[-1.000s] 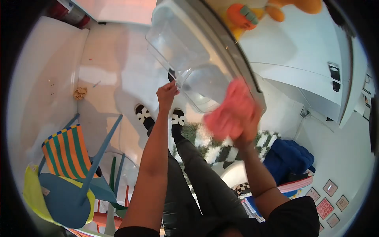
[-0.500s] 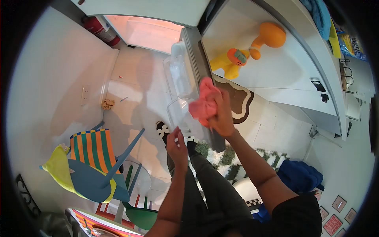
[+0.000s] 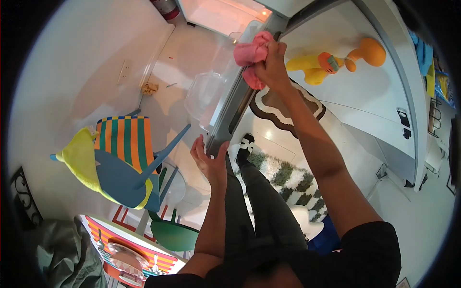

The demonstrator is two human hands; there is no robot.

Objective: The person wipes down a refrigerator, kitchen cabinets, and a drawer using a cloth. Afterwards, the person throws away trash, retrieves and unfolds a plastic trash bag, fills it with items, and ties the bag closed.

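Observation:
A grey refrigerator door (image 3: 225,126) stands swung open, with clear plastic bins (image 3: 206,96) on its inner side. My right hand (image 3: 273,65) grips a crumpled pink cloth (image 3: 250,54) against the upper part of the door's edge. Near the door's lower corner is my left hand (image 3: 211,161), its fingers spread and curved around the corner, with the thumb on one side and the other fingers on the other. Whether it touches the door is hard to tell. The lit interior (image 3: 216,17) shows at the top.
A blue chair (image 3: 120,175) with a yellow cover and a green chair (image 3: 175,233) stand at the left, by a table with a striped mat (image 3: 139,249). A brown rug (image 3: 288,108) and a green-white rug (image 3: 283,175) lie on the floor. A yellow-orange plush (image 3: 314,65) is upper right.
The door has swung to a more slanted angle in view. My right hand has moved up along it with the cloth. My left hand has opened and come to the door's lower corner.

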